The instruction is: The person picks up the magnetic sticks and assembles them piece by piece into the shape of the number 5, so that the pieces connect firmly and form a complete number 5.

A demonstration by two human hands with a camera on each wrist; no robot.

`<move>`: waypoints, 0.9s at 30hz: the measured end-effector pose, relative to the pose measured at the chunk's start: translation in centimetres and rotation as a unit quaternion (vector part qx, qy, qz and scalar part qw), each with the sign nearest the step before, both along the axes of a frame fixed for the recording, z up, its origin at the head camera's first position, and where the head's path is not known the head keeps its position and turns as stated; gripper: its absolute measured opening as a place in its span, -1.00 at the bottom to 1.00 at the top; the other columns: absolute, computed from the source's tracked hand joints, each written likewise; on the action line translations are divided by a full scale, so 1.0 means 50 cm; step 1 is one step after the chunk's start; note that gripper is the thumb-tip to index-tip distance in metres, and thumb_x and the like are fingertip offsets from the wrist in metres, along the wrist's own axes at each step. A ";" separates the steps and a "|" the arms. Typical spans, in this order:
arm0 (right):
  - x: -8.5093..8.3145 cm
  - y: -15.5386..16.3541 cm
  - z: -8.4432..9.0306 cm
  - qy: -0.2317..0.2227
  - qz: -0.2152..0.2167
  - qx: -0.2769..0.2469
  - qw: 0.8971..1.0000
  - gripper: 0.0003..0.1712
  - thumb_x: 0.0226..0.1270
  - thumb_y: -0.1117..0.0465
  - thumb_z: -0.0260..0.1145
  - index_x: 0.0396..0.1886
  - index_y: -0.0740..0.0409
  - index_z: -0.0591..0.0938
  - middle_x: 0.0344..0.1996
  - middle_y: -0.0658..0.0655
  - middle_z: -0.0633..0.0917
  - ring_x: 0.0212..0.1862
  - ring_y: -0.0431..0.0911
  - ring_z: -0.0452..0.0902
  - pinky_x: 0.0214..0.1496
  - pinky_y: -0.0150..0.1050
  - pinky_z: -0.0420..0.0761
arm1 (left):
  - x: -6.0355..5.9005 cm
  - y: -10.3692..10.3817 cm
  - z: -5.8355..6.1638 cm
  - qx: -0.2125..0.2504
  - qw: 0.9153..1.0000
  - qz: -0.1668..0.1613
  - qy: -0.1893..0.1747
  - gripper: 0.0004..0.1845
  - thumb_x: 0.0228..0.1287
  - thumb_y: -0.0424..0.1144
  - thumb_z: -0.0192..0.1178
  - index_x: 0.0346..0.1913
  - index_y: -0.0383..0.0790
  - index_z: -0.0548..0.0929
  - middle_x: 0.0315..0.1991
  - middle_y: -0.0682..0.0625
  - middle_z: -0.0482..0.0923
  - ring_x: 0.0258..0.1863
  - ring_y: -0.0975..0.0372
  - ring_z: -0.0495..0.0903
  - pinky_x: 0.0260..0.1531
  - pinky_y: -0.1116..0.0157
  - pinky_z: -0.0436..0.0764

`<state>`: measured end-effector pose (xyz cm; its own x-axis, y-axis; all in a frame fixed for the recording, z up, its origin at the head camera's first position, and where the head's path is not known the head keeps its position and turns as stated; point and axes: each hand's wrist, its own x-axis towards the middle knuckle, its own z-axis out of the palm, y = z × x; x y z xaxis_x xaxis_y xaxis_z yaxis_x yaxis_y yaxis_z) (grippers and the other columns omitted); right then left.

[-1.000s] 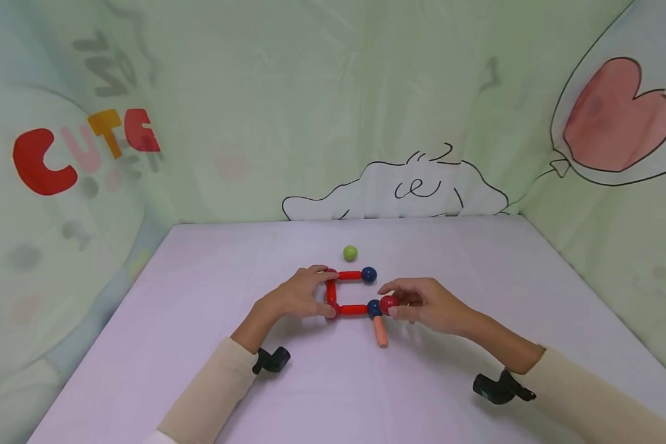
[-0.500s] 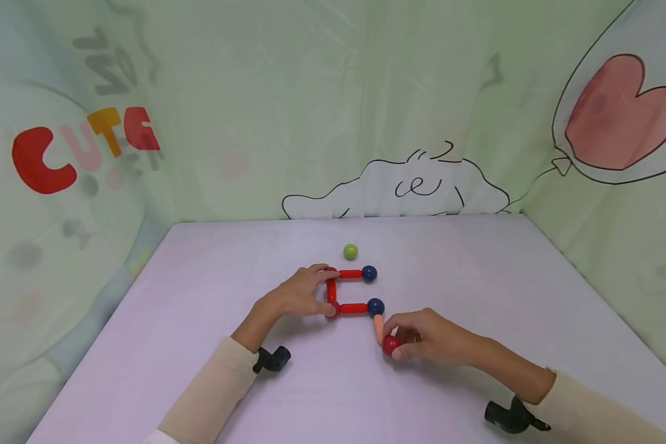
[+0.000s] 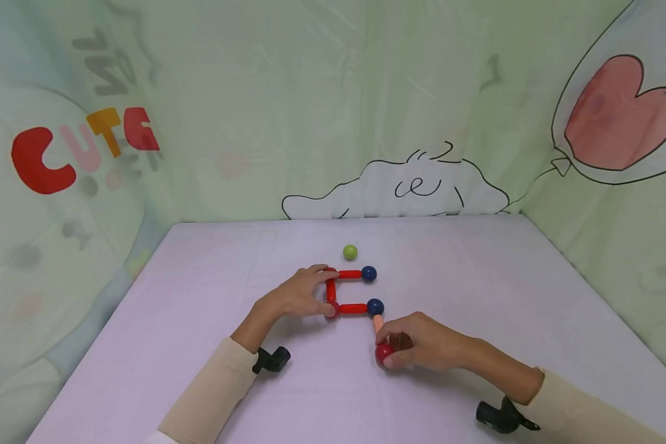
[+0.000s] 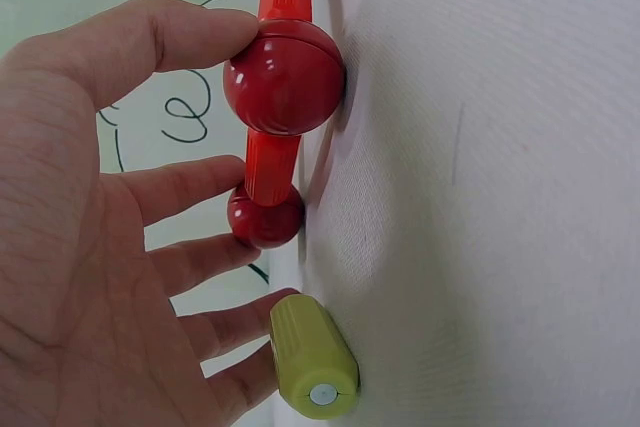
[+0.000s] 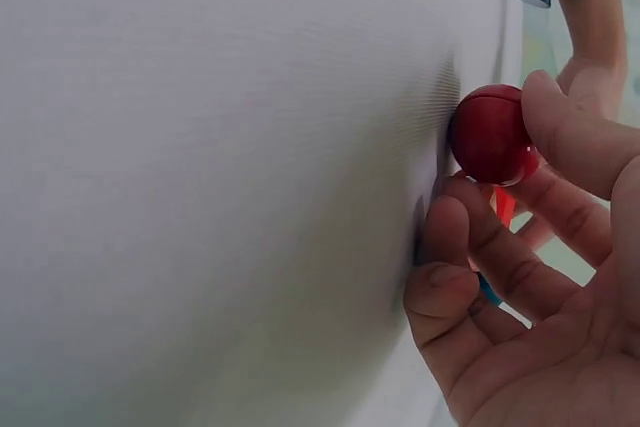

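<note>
- The right hand (image 3: 422, 348) pinches a red ball (image 3: 383, 353) between thumb and curled fingers, low on the lilac surface (image 3: 200, 345); the ball sits at the near end of a peach rod (image 3: 378, 322), most of which the hand hides, so I cannot tell whether they touch.
- The left hand (image 3: 296, 295) lies with loosely spread fingers against the left side of the red rod frame (image 3: 351, 291), thumb on its near corner ball, forefinger on the far one.
- A yellow-green rod (image 4: 313, 357) lies under the left fingers; only the left wrist view shows it.
- Two blue balls (image 3: 374, 306) cap the frame's right ends, and the peach rod runs from the nearer one.
- A green ball (image 3: 350, 251) sits alone beyond the frame.
- The backdrop (image 3: 105, 132) reads "CUTE", the last letter creased.
</note>
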<state>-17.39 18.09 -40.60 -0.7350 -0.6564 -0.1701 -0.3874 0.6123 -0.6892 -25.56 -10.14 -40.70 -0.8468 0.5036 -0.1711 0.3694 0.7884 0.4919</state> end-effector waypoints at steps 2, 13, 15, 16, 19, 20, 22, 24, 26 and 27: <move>-0.001 -0.003 0.003 0.004 0.005 0.006 1.000 -0.60 0.26 0.04 0.51 0.08 -0.04 0.69 -0.34 -0.16 0.63 -0.26 -0.17 0.51 -0.29 -0.34 0.59 | 0.000 0.000 0.001 -0.001 1.000 0.000 0.001 -0.15 0.11 0.02 0.41 0.51 0.11 0.36 0.56 -0.05 0.15 0.48 -0.02 0.18 0.21 -0.12 0.52; -0.017 -0.018 0.008 -0.018 0.022 0.016 0.999 -0.55 0.23 0.10 0.51 0.09 0.06 0.65 -0.34 -0.06 0.58 -0.28 -0.13 0.48 -0.35 -0.37 0.49 | -0.003 0.001 -0.002 -0.003 1.000 0.000 0.001 -0.14 0.10 0.03 0.41 0.51 0.12 0.35 0.55 -0.05 0.16 0.47 0.00 0.19 0.21 -0.11 0.53; -0.019 -0.018 0.007 -0.020 0.023 0.013 0.999 -0.58 0.22 0.11 0.52 0.06 0.05 0.65 -0.34 -0.05 0.58 -0.28 -0.13 0.48 -0.34 -0.37 0.49 | -0.003 0.001 -0.002 -0.003 1.000 0.000 0.002 -0.14 0.10 0.03 0.41 0.51 0.12 0.36 0.55 -0.05 0.16 0.47 0.00 0.19 0.21 -0.11 0.53; -0.019 -0.019 0.007 -0.021 0.022 0.010 0.999 -0.59 0.22 0.11 0.52 0.04 0.05 0.65 -0.34 -0.04 0.58 -0.28 -0.12 0.48 -0.34 -0.37 0.49 | -0.003 0.000 -0.002 -0.002 1.000 0.000 0.003 -0.14 0.10 0.03 0.41 0.51 0.12 0.36 0.55 -0.05 0.16 0.47 0.00 0.19 0.21 -0.11 0.53; -0.019 -0.020 0.004 -0.029 0.018 0.001 0.999 -0.60 0.20 0.13 0.53 0.02 0.03 0.63 -0.35 -0.03 0.58 -0.26 -0.11 0.48 -0.34 -0.38 0.50 | -0.003 0.000 -0.003 -0.004 1.000 0.002 0.004 -0.14 0.10 0.03 0.41 0.51 0.12 0.36 0.54 -0.04 0.17 0.47 0.00 0.19 0.21 -0.11 0.52; -0.018 -0.021 0.003 -0.031 0.016 -0.004 0.999 -0.60 0.19 0.14 0.53 0.01 0.03 0.63 -0.35 -0.02 0.58 -0.26 -0.10 0.48 -0.34 -0.37 0.50 | -0.003 0.000 -0.003 -0.004 1.000 0.003 0.003 -0.14 0.10 0.03 0.41 0.51 0.12 0.36 0.54 -0.04 0.17 0.47 -0.01 0.19 0.21 -0.11 0.52; -0.017 -0.022 -0.001 -0.035 0.010 -0.013 0.999 -0.59 0.17 0.15 0.54 -0.01 0.03 0.62 -0.35 -0.01 0.57 -0.26 -0.10 0.49 -0.33 -0.37 0.51 | -0.002 0.000 -0.004 -0.002 1.000 0.003 0.002 -0.15 0.10 0.03 0.40 0.51 0.12 0.36 0.54 -0.04 0.17 0.46 -0.01 0.19 0.22 -0.12 0.51; -0.014 -0.022 -0.003 -0.036 0.005 -0.020 0.999 -0.59 0.16 0.17 0.55 -0.02 0.03 0.61 -0.35 -0.01 0.57 -0.25 -0.09 0.49 -0.33 -0.37 0.52 | -0.002 -0.001 -0.004 0.000 1.000 0.004 0.002 -0.15 0.10 0.03 0.40 0.51 0.12 0.36 0.54 -0.04 0.17 0.46 -0.01 0.20 0.22 -0.12 0.51; -0.013 -0.022 -0.005 -0.033 0.000 -0.022 0.999 -0.58 0.16 0.17 0.55 -0.02 0.02 0.60 -0.35 -0.01 0.57 -0.26 -0.09 0.49 -0.33 -0.36 0.53 | -0.001 -0.001 -0.005 0.001 1.000 0.004 0.002 -0.15 0.10 0.03 0.40 0.51 0.13 0.37 0.54 -0.04 0.17 0.46 -0.01 0.20 0.22 -0.12 0.51; -0.012 -0.022 -0.005 -0.032 -0.001 -0.024 0.999 -0.58 0.16 0.17 0.55 -0.02 0.02 0.59 -0.35 0.00 0.57 -0.26 -0.09 0.49 -0.33 -0.36 0.53 | -0.001 -0.001 -0.005 0.002 1.000 0.004 0.002 -0.15 0.10 0.03 0.40 0.51 0.13 0.37 0.54 -0.04 0.17 0.46 -0.01 0.20 0.23 -0.12 0.50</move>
<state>-17.97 16.99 -40.86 -0.7256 -0.6627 -0.1850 -0.3403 0.5793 -0.7407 -25.60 -10.18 -40.93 -0.8519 0.4970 -0.1654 0.3646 0.7893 0.4941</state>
